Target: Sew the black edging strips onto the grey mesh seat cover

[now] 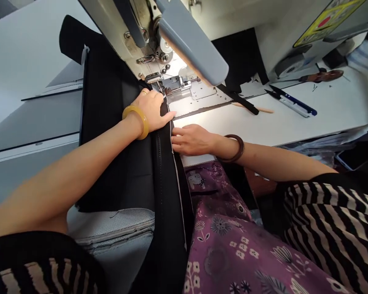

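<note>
Black fabric with a stitched line and a pale edge runs from my lap up to the sewing machine's presser foot. My left hand, with a yellow bangle at the wrist, lies flat on the fabric just in front of the foot. Its thumb stretches right, over the pale edge. Lower down, my right hand has its curled fingers closed on the fabric's right edge, fingertips partly hidden. A dark bangle circles that wrist. The needle tip cannot be made out clearly.
The machine head overhangs the work. Right of it lie thread snips, a wooden stick, a black strip and a brown-handled tool. Layered grey fabric is beneath the black piece at left.
</note>
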Demonstrator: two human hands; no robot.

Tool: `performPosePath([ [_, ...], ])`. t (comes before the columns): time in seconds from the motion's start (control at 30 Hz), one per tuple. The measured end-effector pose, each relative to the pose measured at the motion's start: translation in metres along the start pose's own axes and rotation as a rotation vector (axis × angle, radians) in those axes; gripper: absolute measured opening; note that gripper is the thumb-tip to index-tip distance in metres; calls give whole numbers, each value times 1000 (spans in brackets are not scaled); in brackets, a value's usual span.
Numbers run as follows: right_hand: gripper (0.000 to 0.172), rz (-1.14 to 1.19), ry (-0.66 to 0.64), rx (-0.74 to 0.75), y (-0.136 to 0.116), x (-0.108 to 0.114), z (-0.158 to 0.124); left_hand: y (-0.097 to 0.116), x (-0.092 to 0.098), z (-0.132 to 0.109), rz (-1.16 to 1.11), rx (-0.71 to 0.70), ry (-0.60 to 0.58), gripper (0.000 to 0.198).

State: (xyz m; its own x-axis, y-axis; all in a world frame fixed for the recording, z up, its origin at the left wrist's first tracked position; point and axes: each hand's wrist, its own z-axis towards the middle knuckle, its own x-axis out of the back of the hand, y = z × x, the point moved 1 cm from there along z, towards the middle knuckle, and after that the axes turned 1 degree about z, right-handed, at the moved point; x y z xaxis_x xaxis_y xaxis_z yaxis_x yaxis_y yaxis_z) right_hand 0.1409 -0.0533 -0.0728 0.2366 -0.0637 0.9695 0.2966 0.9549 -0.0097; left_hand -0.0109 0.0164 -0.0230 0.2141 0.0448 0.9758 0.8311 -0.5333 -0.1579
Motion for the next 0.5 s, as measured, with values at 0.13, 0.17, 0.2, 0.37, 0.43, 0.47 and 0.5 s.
performPosePath([
  [0.13, 30, 5, -33, -311, 17, -1, 9, 11, 17, 3, -36, 87, -143, 32],
  [0.17, 28, 14, -54, -398, 20, 0, 11, 11, 20, 4, -34, 82, -177, 22],
  [0.2, 27, 24, -70, -471, 23, 1, 13, 9, 23, 5, -36, 71, -203, 15],
  [0.37, 33, 40, -108, -562, 25, 12, 14, -5, 24, -5, -107, -2, -199, 14],
  [0.43, 35, 41, -125, -555, 24, 14, 12, -9, 18, -13, -130, -48, -145, 17],
  [0.47, 36, 40, -133, -548, 23, 14, 12, -10, 14, -17, -139, -62, -112, 20],
  [0.5, 37, 34, -140, -535, 23, 13, 11, -11, 10, -20, -145, -67, -78, 23],
])
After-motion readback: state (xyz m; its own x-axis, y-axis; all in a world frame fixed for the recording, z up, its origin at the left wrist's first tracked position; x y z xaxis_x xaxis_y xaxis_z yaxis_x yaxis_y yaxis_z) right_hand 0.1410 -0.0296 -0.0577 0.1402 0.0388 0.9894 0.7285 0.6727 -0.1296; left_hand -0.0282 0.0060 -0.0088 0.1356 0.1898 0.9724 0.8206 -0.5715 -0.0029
